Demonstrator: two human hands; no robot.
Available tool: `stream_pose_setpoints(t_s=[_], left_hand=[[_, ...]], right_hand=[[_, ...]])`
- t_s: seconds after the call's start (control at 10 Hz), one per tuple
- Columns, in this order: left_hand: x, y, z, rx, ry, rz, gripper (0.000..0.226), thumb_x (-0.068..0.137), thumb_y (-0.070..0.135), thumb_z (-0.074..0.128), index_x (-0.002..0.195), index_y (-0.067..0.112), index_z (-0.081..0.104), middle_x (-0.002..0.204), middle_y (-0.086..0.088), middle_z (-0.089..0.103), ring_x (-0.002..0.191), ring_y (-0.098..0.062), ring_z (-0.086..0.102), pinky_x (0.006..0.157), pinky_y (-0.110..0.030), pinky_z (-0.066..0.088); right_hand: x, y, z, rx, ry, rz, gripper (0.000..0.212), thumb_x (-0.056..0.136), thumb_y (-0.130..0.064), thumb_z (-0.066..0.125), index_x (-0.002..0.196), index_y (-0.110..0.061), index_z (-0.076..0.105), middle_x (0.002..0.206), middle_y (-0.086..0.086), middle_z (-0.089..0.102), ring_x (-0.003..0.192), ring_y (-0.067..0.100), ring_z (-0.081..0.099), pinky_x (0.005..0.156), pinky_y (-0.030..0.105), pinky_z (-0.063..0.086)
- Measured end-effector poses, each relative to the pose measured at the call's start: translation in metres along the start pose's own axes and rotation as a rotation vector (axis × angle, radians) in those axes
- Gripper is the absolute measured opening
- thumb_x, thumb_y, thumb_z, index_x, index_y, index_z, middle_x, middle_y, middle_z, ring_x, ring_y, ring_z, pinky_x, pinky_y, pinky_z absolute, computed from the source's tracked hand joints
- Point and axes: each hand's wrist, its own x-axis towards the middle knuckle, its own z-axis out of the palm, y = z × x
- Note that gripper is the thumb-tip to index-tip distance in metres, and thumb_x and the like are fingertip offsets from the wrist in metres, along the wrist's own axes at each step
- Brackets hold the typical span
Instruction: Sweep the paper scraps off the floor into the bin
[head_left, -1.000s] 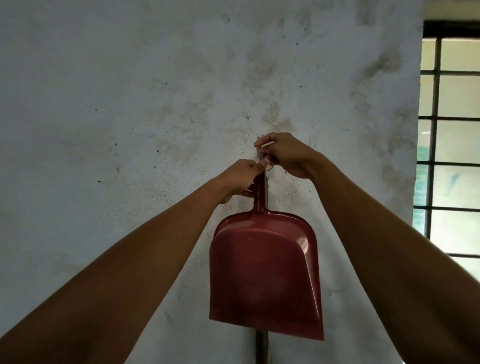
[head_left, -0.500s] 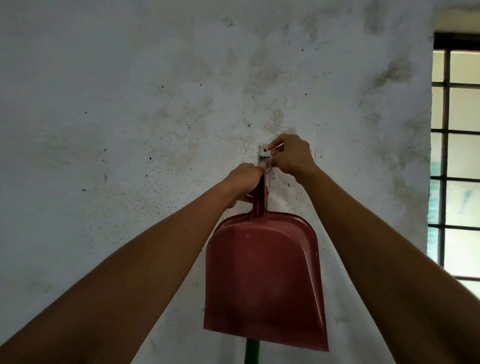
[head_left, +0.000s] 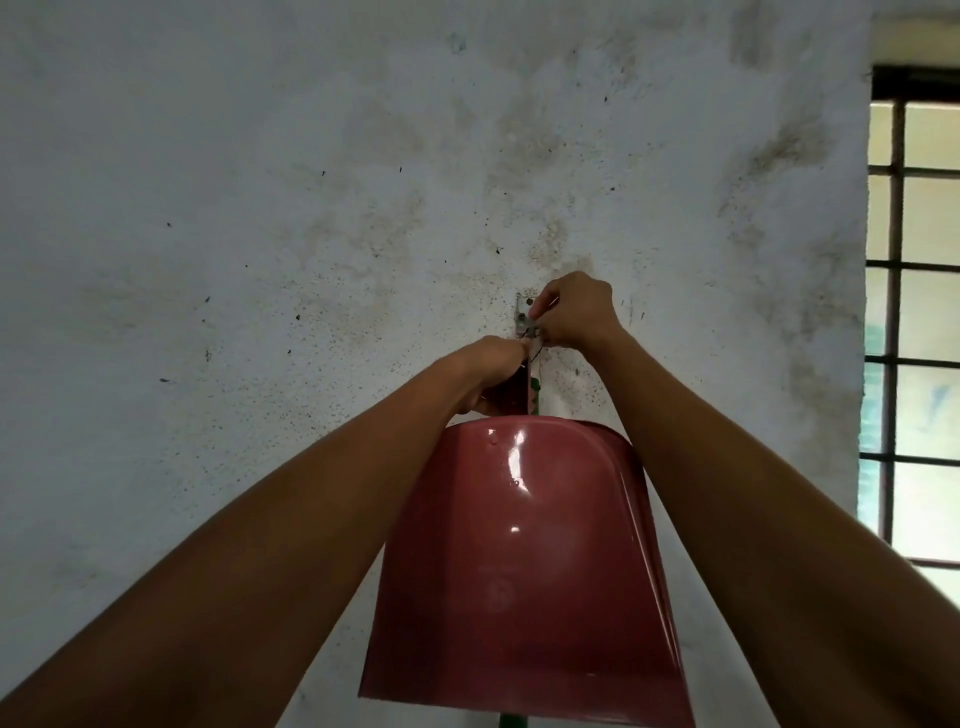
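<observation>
A red plastic dustpan (head_left: 524, 582) hangs pan-down in front of a stained white wall, its back toward me. My left hand (head_left: 491, 376) grips its short handle just above the pan. My right hand (head_left: 574, 312) pinches a thin loop at the handle's top, right at a small metal wall hook (head_left: 523, 310). A green stick (head_left: 513, 721) shows under the pan's lower edge and again beside the handle. No paper scraps, bin or floor are in view.
The wall (head_left: 260, 260) fills nearly the whole view and stands close in front of me. A barred window (head_left: 914, 322) is at the right edge.
The view has closed in and tipped up. The dustpan's lower edge has swung out toward me. My right hand has shifted up onto the hook; my left keeps its grip on the handle.
</observation>
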Motion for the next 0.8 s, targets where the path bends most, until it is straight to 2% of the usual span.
stream_pose_setpoints(t_s=[0.1, 0.2, 0.3, 0.4, 0.5, 0.6, 0.7, 0.8], left_hand=[[-0.002, -0.003, 0.001, 0.021, 0.0, -0.022, 0.057, 0.108, 0.057, 0.046, 0.114, 0.005, 0.067, 0.105, -0.016, 0.079, 0.09, -0.028, 0.077, 0.082, -0.041, 0.065], [0.002, -0.011, 0.005, 0.107, 0.064, -0.005, 0.072, 0.098, 0.071, 0.051, 0.116, 0.002, 0.066, 0.108, -0.019, 0.077, 0.096, -0.035, 0.077, 0.086, -0.049, 0.065], [0.002, -0.02, 0.009, 0.371, 0.21, 0.07, 0.072, 0.097, 0.07, 0.054, 0.117, 0.003, 0.067, 0.107, -0.015, 0.073, 0.094, -0.029, 0.072, 0.086, -0.042, 0.062], [-0.008, -0.028, 0.01, 0.444, 0.249, 0.119, 0.057, 0.101, 0.059, 0.059, 0.113, 0.005, 0.07, 0.097, -0.011, 0.069, 0.085, -0.027, 0.065, 0.077, -0.035, 0.053], [-0.019, -0.034, 0.012, 0.497, 0.253, 0.143, 0.039, 0.104, 0.044, 0.062, 0.114, 0.008, 0.074, 0.104, -0.013, 0.072, 0.097, -0.031, 0.068, 0.085, -0.037, 0.052], [-0.031, -0.039, 0.015, 0.526, 0.292, 0.174, 0.028, 0.103, 0.035, 0.066, 0.115, 0.011, 0.074, 0.112, -0.012, 0.074, 0.101, -0.03, 0.069, 0.085, -0.035, 0.052], [-0.035, -0.05, 0.016, 0.473, 0.329, 0.159, 0.026, 0.101, 0.034, 0.068, 0.119, 0.016, 0.073, 0.115, -0.008, 0.074, 0.104, -0.027, 0.069, 0.091, -0.035, 0.054], [-0.042, -0.058, 0.015, 0.398, 0.43, 0.201, 0.026, 0.101, 0.031, 0.066, 0.124, 0.019, 0.069, 0.118, -0.005, 0.074, 0.104, -0.023, 0.069, 0.093, -0.034, 0.056]], right_hand=[[-0.005, 0.004, 0.0, 0.027, -0.009, 0.037, 0.023, 0.082, 0.006, 0.073, 0.093, -0.011, 0.084, 0.099, 0.005, 0.08, 0.088, 0.011, 0.071, 0.063, 0.004, 0.047], [-0.013, 0.007, -0.001, 0.059, -0.008, 0.039, 0.025, 0.082, 0.006, 0.072, 0.095, -0.012, 0.084, 0.099, 0.005, 0.08, 0.089, 0.014, 0.074, 0.064, 0.008, 0.05], [-0.026, 0.008, 0.0, 0.086, -0.019, 0.027, 0.03, 0.081, 0.008, 0.071, 0.103, -0.009, 0.081, 0.106, 0.005, 0.078, 0.1, 0.019, 0.074, 0.085, 0.023, 0.058], [-0.04, 0.009, 0.001, 0.087, -0.032, 0.019, 0.032, 0.08, 0.004, 0.072, 0.109, -0.009, 0.078, 0.112, 0.006, 0.076, 0.106, 0.021, 0.071, 0.099, 0.032, 0.057], [-0.054, 0.016, 0.003, 0.079, -0.092, 0.034, 0.032, 0.079, 0.003, 0.074, 0.109, -0.008, 0.078, 0.112, 0.009, 0.077, 0.104, 0.024, 0.073, 0.098, 0.037, 0.058], [-0.073, 0.024, 0.008, 0.087, -0.191, 0.076, 0.035, 0.08, -0.003, 0.081, 0.113, -0.009, 0.076, 0.113, 0.009, 0.076, 0.1, 0.024, 0.074, 0.097, 0.038, 0.059], [-0.09, 0.037, 0.017, 0.029, -0.238, 0.064, 0.035, 0.081, -0.011, 0.085, 0.114, -0.013, 0.075, 0.114, 0.006, 0.075, 0.104, 0.021, 0.072, 0.101, 0.03, 0.051], [-0.106, 0.049, 0.022, 0.04, -0.221, 0.092, 0.031, 0.084, -0.01, 0.081, 0.114, -0.015, 0.075, 0.111, 0.004, 0.076, 0.103, 0.017, 0.071, 0.084, 0.014, 0.042]])
